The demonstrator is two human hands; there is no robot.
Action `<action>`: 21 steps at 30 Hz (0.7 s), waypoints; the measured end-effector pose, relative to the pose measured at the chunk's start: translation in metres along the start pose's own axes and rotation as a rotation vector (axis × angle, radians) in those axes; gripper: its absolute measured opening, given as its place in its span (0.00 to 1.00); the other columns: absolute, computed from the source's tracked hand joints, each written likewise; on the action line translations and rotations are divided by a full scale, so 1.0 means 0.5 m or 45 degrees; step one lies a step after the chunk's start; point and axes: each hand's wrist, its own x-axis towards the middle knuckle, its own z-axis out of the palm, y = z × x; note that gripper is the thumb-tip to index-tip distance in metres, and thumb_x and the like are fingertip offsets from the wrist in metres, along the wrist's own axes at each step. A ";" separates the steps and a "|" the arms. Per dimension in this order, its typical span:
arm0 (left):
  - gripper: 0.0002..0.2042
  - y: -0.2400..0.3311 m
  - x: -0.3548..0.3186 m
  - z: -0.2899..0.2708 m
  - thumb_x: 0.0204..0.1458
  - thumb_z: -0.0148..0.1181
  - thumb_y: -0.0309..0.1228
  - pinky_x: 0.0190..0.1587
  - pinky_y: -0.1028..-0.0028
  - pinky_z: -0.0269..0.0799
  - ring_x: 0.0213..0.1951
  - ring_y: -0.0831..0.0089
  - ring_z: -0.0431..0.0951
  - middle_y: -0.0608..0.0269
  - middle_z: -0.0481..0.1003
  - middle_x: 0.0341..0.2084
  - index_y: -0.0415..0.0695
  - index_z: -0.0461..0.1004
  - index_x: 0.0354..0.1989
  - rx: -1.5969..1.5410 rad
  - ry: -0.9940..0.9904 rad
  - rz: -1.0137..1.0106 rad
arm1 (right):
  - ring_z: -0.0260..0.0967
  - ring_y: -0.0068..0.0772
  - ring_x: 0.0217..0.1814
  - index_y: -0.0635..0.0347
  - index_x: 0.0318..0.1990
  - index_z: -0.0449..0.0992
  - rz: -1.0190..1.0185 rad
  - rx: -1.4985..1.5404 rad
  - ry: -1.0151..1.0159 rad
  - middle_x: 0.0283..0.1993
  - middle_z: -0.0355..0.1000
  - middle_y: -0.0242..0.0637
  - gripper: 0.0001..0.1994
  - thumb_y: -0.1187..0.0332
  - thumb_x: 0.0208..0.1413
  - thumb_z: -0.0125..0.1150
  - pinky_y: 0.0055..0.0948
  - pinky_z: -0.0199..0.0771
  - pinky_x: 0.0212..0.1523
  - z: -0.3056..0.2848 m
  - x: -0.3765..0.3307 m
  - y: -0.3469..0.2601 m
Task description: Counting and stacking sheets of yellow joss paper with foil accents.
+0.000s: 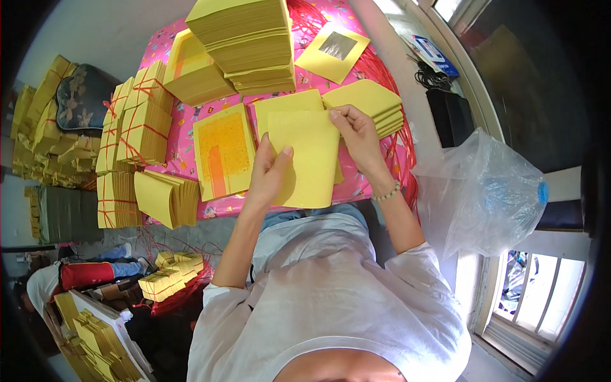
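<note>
A sheet of yellow paper, perhaps folded, is held over the near edge of the table. Its left edge is gripped by my left hand, thumb lying on top. At the upper right corner my right hand pinches the paper between thumb and fingers. More yellow paper lies just behind and under it. To the left is a yellow sheet with an orange patterned panel. Stacked folded yellow paper sits close beyond my right hand.
A tall yellow paper stack rises on the pink patterned tablecloth. Bundles tied with red string line the left side. Red strings trail along the right edge. A clear plastic bag stands right. Another person is at lower left.
</note>
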 end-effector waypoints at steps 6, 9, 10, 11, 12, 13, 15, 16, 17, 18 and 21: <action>0.20 -0.003 0.005 -0.011 0.58 0.47 0.23 0.57 0.74 0.59 0.56 0.73 0.66 0.59 0.67 0.54 0.38 0.57 0.59 -0.067 0.009 -0.037 | 0.70 0.13 0.33 0.64 0.44 0.75 0.155 -0.036 -0.161 0.36 0.75 0.30 0.12 0.65 0.60 0.55 0.18 0.73 0.31 -0.003 -0.043 -0.005; 0.19 -0.003 0.011 -0.013 0.58 0.48 0.24 0.56 0.74 0.61 0.55 0.73 0.67 0.59 0.68 0.52 0.38 0.58 0.59 -0.032 -0.035 -0.086 | 0.71 0.14 0.33 0.65 0.44 0.76 0.292 -0.171 -0.284 0.35 0.76 0.31 0.13 0.65 0.60 0.56 0.18 0.73 0.30 -0.019 -0.062 -0.009; 0.19 -0.005 0.013 -0.013 0.58 0.48 0.24 0.56 0.74 0.61 0.55 0.73 0.67 0.59 0.68 0.52 0.38 0.58 0.59 -0.029 -0.033 -0.093 | 0.72 0.15 0.32 0.66 0.44 0.76 0.222 -0.219 -0.277 0.34 0.76 0.31 0.13 0.64 0.59 0.57 0.18 0.73 0.30 -0.021 -0.064 -0.009; 0.19 -0.008 0.015 -0.013 0.58 0.48 0.24 0.55 0.74 0.61 0.54 0.73 0.68 0.59 0.69 0.52 0.39 0.59 0.58 -0.012 -0.032 -0.094 | 0.72 0.15 0.32 0.66 0.44 0.76 0.228 -0.215 -0.276 0.34 0.76 0.31 0.13 0.64 0.59 0.57 0.18 0.73 0.30 -0.021 -0.066 -0.007; 0.18 -0.010 0.016 -0.013 0.58 0.48 0.24 0.54 0.74 0.62 0.53 0.74 0.68 0.59 0.70 0.51 0.39 0.60 0.58 0.006 -0.032 -0.094 | 0.72 0.15 0.32 0.66 0.44 0.76 0.241 -0.175 -0.261 0.34 0.77 0.31 0.13 0.64 0.59 0.58 0.18 0.73 0.30 -0.020 -0.067 -0.006; 0.18 -0.010 0.018 -0.012 0.58 0.48 0.24 0.54 0.74 0.62 0.53 0.74 0.68 0.59 0.70 0.51 0.39 0.60 0.58 0.008 -0.029 -0.098 | 0.72 0.15 0.31 0.67 0.43 0.76 0.253 -0.137 -0.248 0.34 0.77 0.32 0.14 0.64 0.59 0.58 0.18 0.73 0.29 -0.017 -0.066 -0.008; 0.17 -0.007 0.022 -0.011 0.59 0.48 0.24 0.53 0.74 0.63 0.52 0.73 0.69 0.59 0.70 0.50 0.39 0.60 0.57 -0.034 0.001 -0.106 | 0.72 0.16 0.31 0.68 0.43 0.76 0.375 -0.161 -0.297 0.34 0.77 0.32 0.14 0.64 0.59 0.58 0.18 0.73 0.29 -0.014 -0.077 -0.029; 0.17 -0.004 0.023 -0.009 0.59 0.48 0.24 0.53 0.74 0.63 0.52 0.73 0.69 0.59 0.70 0.50 0.39 0.60 0.57 -0.037 -0.001 -0.110 | 0.73 0.16 0.30 0.68 0.42 0.76 0.496 -0.197 -0.337 0.34 0.77 0.32 0.14 0.63 0.59 0.58 0.18 0.73 0.29 -0.014 -0.083 -0.039; 0.17 -0.001 0.025 -0.008 0.59 0.48 0.24 0.53 0.74 0.63 0.51 0.74 0.69 0.60 0.70 0.50 0.39 0.61 0.56 -0.020 -0.010 -0.109 | 0.73 0.16 0.30 0.68 0.42 0.76 0.500 -0.198 -0.334 0.34 0.77 0.32 0.14 0.63 0.59 0.58 0.18 0.73 0.29 -0.019 -0.084 -0.030; 0.16 0.000 0.027 -0.008 0.59 0.48 0.24 0.53 0.74 0.64 0.51 0.74 0.70 0.60 0.71 0.50 0.39 0.61 0.56 -0.004 -0.018 -0.107 | 0.73 0.17 0.30 0.69 0.42 0.76 0.416 -0.220 -0.331 0.34 0.77 0.33 0.15 0.63 0.59 0.58 0.19 0.75 0.29 -0.026 -0.080 -0.012; 0.16 -0.006 0.040 -0.006 0.59 0.49 0.25 0.52 0.74 0.64 0.50 0.75 0.70 0.61 0.72 0.48 0.39 0.62 0.55 -0.008 -0.022 -0.181 | 0.73 0.17 0.28 0.68 0.42 0.77 0.353 -0.168 -0.286 0.31 0.77 0.31 0.14 0.63 0.59 0.58 0.17 0.73 0.27 -0.026 -0.078 0.002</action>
